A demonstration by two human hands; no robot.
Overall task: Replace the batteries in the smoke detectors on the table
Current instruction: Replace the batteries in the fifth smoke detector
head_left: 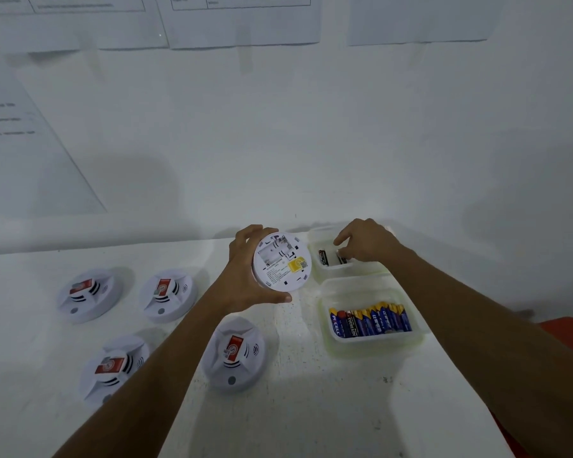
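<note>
Presently, a round white plastic smoke detector [282, 261] is clasped by the left grip [244, 276], tilted above the white bench [311, 408], its battery bay empty; a dark battery [340, 258] is pinched by the right grip [364, 242] inside a translucent plastic box [348, 272].

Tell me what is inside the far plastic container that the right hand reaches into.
In the far container, two dark batteries show, left and middle. The right hand covers the rest, so anything beneath it is hidden.
</note>
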